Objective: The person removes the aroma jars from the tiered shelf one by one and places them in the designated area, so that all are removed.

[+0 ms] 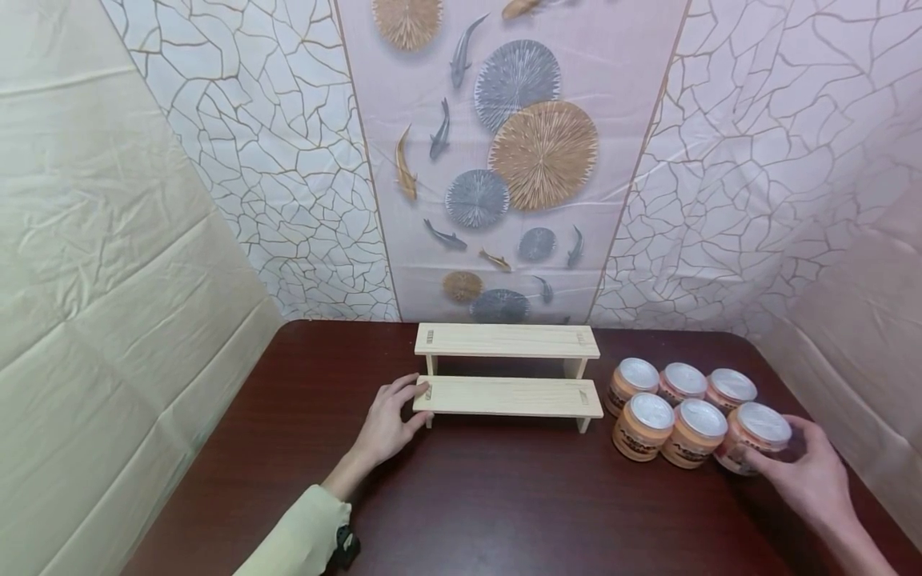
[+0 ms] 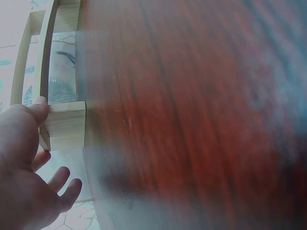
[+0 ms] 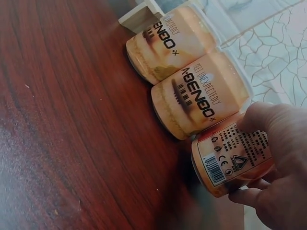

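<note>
A pale two-step wooden display shelf (image 1: 507, 396) stands on the table against the patterned backdrop. My left hand (image 1: 385, 428) pinches the left end of its lower step, thumb at the front edge; in the left wrist view the side leg (image 2: 67, 125) shows beside the thumb, other fingers spread. To the right stand several orange jars with silvery lids in two rows. The front-right jar (image 1: 752, 440) is gripped from its right side by my right hand (image 1: 814, 476). In the right wrist view, that jar's barcode label (image 3: 225, 160) shows, and it looks slightly tilted.
The front-row jars (image 1: 643, 428) stand close together, right of the shelf. The dark reddish-brown table (image 1: 461, 496) extends toward me. Cream fabric (image 1: 108, 320) hangs along the left side, and a patterned cloth (image 1: 504, 160) with fish and round shapes rises behind.
</note>
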Tool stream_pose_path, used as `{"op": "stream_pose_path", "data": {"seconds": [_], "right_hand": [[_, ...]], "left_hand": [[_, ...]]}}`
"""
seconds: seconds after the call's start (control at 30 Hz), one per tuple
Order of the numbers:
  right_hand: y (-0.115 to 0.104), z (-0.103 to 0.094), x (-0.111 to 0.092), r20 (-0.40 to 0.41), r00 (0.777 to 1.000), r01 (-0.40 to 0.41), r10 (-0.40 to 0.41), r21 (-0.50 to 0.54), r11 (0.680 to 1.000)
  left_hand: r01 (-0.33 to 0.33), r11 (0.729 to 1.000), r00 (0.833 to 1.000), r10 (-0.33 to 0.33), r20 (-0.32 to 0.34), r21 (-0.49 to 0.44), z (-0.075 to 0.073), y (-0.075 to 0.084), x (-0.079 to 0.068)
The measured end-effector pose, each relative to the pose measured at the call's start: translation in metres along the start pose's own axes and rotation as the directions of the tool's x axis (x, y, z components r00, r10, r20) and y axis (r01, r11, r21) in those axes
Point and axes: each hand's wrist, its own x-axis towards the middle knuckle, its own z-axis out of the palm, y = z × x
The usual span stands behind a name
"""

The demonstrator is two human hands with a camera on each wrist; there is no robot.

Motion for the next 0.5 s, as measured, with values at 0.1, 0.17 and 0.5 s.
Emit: {"op": "stream_pose_path", "data": {"seconds": [0.1,0.17,0.5], "right_hand": [[0.0018,0.0019,-0.0004,0.003,1.000,-0.002,0.002,0.004,1.000],[0.0022,0.0030,-0.0004,0.005,1.000,-0.003,0.003,0.007,1.000],[0.0016,0.0105,0.0000,0.003,1.000,0.002,-0.002,0.018,1.000]], "left_hand": [[-0.001,1.000,1.000,0.001,0.001,0.003,0.0003,-0.0003,-0.0007],[-0.003,1.000,1.000,0.003,-0.001,0.003,0.0003,-0.0001,-0.0006],[-0.006,1.000,1.000,0.006,-0.002,0.008,-0.0016,0.0002,0.0009]]}}
